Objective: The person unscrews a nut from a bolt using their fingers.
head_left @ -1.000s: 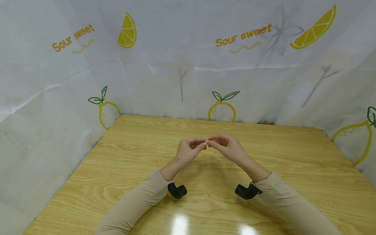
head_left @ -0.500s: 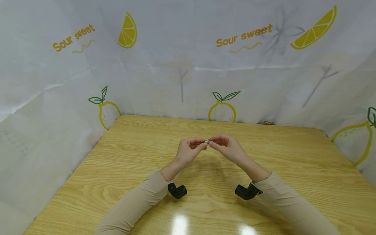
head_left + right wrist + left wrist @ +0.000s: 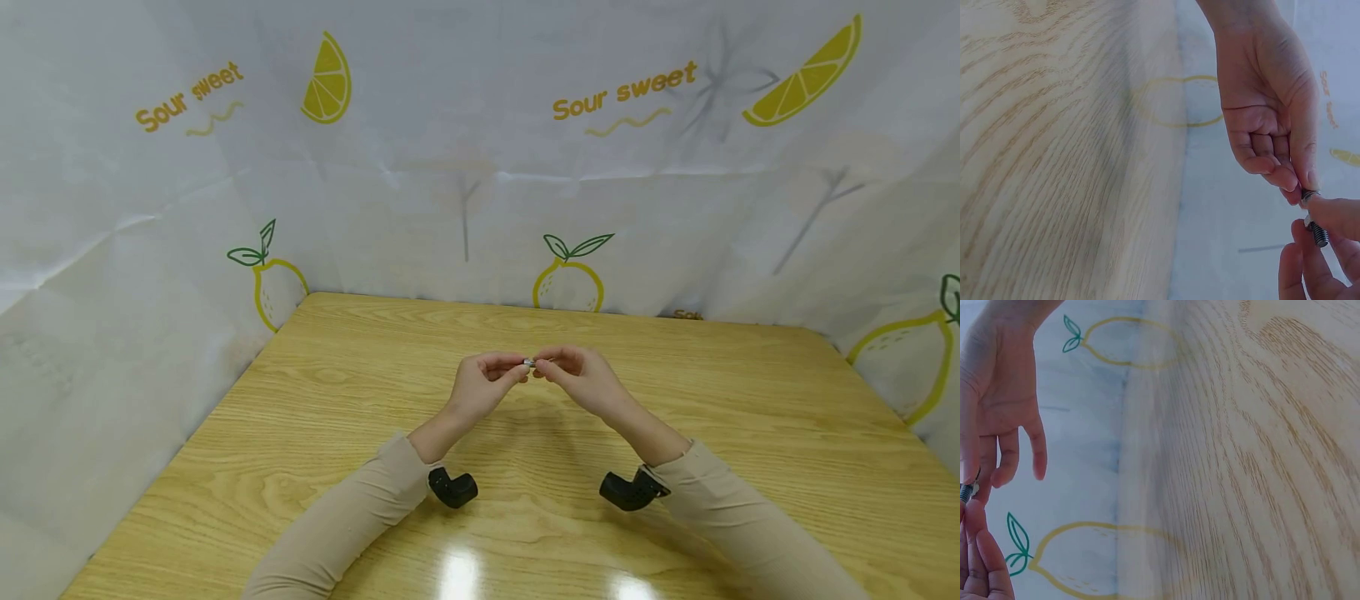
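Note:
A small metal bolt (image 3: pixel 1320 236) with a dark threaded shank is held in the air between both hands, above the table. My left hand (image 3: pixel 476 387) pinches its head end between thumb and fingertips. From the other side, my right hand (image 3: pixel 589 382) has thumb and fingertips around a small silver nut (image 3: pixel 1307 220) on the shank. The threaded end points toward the right palm in the right wrist view. Fingertips hide much of the bolt. In the left wrist view, only a bit of the thread shows at the left edge, between the two hands.
A wood-grain table (image 3: pixel 360 533) spreads beneath the hands. Behind it hangs a white cloth (image 3: pixel 420 217) printed with lemons and lettering. A black wrist-worn camera mount (image 3: pixel 453 487) sits on the left sleeve, and a similar mount (image 3: pixel 633 490) on the right.
The right fingertips have shifted slightly at the bolt, with a little more of it showing half a second ago. My left hand keeps its grip and place.

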Motion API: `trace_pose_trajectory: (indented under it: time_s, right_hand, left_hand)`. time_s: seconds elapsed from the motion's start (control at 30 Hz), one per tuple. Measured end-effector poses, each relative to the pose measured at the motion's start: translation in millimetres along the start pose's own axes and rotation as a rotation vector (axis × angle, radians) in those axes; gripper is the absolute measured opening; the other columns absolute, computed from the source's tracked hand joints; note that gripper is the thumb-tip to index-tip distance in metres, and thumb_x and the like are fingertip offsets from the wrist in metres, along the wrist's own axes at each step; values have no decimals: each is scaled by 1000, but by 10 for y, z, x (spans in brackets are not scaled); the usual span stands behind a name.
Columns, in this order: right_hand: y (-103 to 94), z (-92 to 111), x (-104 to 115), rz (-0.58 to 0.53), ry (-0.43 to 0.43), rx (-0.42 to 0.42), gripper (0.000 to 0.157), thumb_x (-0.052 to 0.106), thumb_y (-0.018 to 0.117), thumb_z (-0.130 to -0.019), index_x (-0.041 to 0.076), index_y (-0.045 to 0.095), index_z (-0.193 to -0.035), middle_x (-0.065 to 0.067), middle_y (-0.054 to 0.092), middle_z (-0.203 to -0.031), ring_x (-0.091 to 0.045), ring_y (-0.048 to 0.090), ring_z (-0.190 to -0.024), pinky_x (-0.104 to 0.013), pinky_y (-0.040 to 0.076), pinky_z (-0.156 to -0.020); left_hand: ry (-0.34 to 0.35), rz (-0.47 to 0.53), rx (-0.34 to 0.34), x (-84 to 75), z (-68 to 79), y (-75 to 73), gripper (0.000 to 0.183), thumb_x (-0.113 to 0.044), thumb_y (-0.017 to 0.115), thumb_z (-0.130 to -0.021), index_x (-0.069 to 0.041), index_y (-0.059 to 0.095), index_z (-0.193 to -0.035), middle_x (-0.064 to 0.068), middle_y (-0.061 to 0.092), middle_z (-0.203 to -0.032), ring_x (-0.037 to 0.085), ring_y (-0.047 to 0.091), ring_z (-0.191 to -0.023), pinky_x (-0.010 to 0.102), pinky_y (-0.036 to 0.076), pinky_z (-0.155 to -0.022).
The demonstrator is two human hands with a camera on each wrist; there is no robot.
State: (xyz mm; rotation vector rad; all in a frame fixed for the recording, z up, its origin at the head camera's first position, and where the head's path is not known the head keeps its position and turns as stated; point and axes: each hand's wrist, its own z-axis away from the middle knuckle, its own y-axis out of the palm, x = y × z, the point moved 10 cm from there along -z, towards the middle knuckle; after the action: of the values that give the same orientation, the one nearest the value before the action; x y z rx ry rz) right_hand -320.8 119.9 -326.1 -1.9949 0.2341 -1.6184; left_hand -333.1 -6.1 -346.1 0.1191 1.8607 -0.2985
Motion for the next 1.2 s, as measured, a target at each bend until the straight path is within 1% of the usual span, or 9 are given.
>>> trace_pose_trajectory:
  time_s: [0.13,0.3,0.4,0.53,0.63,0.73,0.87,1.07,1.2]
  right_hand:
    - [-22,-3,41,3,-40,-22,32,19,62,-91,3,58,-118,-18,62,-117,-32,59,-106,-49,46,-95]
    - [11,-5,37,-3,-16,25,37,25,56,-95,2,56,-123,-20,63,-115,-35,59,-106,-49,48,-92]
    - [23,-2,26,-1,0,42,34,25,53,-96,1,59,-120,-20,65,-112,-36,59,-106,-47,49,-91]
    - [-5,-3,37,14,-24,14,29,20,58,-93,3,61,-116,-17,64,-113,-32,60,-105,-46,50,-90]
    - [-23,-4,55,2,-52,-2,30,17,61,-91,3,59,-118,-19,61,-117,-32,58,-107,-53,44,-97]
    - [-16,-7,55,-2,-49,12,36,22,59,-93,3,55,-123,-21,60,-120,-35,58,-109,-56,41,-99]
    - [3,-5,16,9,-2,37,38,30,52,-97,1,57,-121,-21,65,-112,-37,59,-106,-51,47,-93]
    - [-21,-3,23,16,-29,5,31,20,59,-93,2,59,-117,-18,64,-113,-32,60,-105,-48,47,-94]
    - [-23,-9,42,14,-51,2,37,21,62,-91,3,55,-123,-19,61,-118,-32,59,-105,-48,46,-94]
  left_hand:
    - [-9,-2,-8,7,-1,-14,25,-11,63,-89,4,67,-109,25,68,-99,36,67,-90,43,55,-80]
    - [-27,-1,1,-2,8,-10,27,-11,62,-90,4,65,-111,25,68,-102,37,66,-92,36,56,-78]
    - [-26,-8,10,-75,32,-4,26,-9,61,-90,7,64,-111,27,67,-102,40,65,-94,29,56,-75]
    - [-32,-27,13,-218,80,-2,25,-7,60,-90,8,65,-110,27,67,-101,35,67,-90,22,55,-72]
    - [-38,-30,9,-287,104,-4,25,-6,60,-90,8,65,-110,27,67,-101,31,68,-87,23,55,-73]
    - [-36,-24,9,-303,112,-2,25,-6,60,-90,8,64,-110,28,67,-101,36,67,-90,27,56,-75]
    - [-32,-10,14,-297,113,3,25,-6,59,-91,9,64,-111,29,66,-102,45,63,-95,26,56,-76]
    - [-41,-18,4,-292,116,-10,25,-6,60,-91,9,65,-110,28,67,-100,40,65,-92,19,53,-71]
    - [-41,-27,1,-285,113,-16,25,-6,60,-90,9,65,-109,28,67,-100,35,67,-89,20,54,-70]
